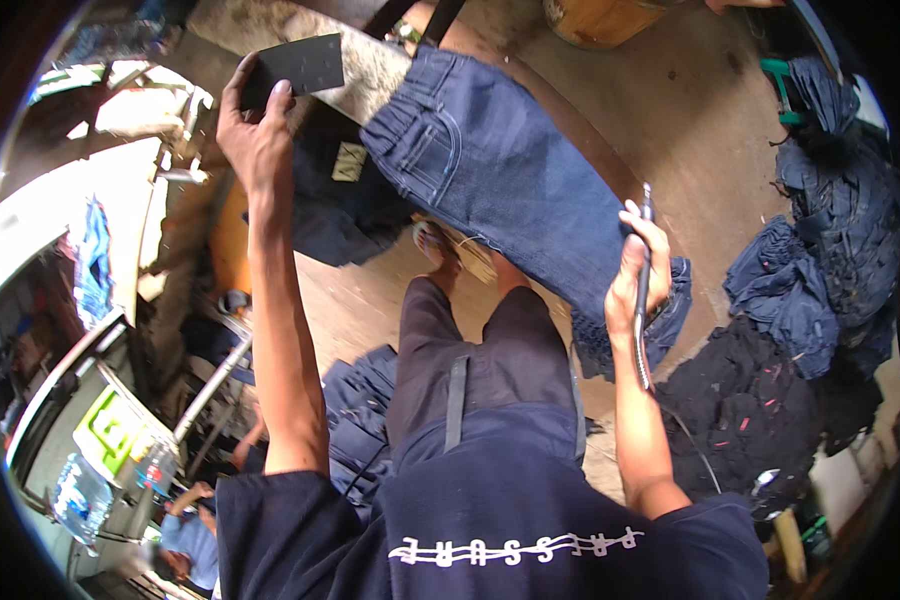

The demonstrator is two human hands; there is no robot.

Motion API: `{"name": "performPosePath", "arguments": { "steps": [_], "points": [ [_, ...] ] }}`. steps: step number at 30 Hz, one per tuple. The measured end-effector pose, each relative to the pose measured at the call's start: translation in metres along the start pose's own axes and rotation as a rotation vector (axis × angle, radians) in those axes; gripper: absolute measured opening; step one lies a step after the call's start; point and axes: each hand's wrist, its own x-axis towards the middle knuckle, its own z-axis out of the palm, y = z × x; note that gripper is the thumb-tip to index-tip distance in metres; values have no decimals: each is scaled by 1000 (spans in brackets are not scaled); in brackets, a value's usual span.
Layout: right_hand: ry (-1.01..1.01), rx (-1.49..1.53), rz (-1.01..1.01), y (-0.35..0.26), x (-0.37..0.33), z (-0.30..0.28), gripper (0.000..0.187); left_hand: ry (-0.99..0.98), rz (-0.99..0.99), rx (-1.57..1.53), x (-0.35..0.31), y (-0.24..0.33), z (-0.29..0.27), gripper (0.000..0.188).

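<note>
A pair of dark blue denim trousers (515,150) with an elastic waistband and a curved pocket lies over a long narrow board (365,85), its leg ends toward my right. Above the far left part of the board, my left hand (255,135) is closed on the edge of a flat black rectangular sheet (308,66). At the leg end of the trousers, my right hand (638,270) grips a slim dark pen-shaped tool (646,235), tip pointing away from me. A thin cord or hose runs from its lower end along my forearm.
Dark garments (335,205) hang under the board, with more denim (365,400) heaped to my left. Piles of denim (785,285) and black cloth (735,400) fill the right side. Another person (185,540) sits at lower left, near a plastic bottle (82,495) and green tray (110,430).
</note>
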Motion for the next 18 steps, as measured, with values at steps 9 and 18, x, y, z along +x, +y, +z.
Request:
{"name": "performPosePath", "arguments": {
  "steps": [9,18],
  "points": [
    [127,-123,-13,-22,4,0,36,-1,251,560,139,-70,7,68],
    [236,-285,58,-59,-43,0,58,-447,359,542,-68,19,-1,69]
  ]
}}
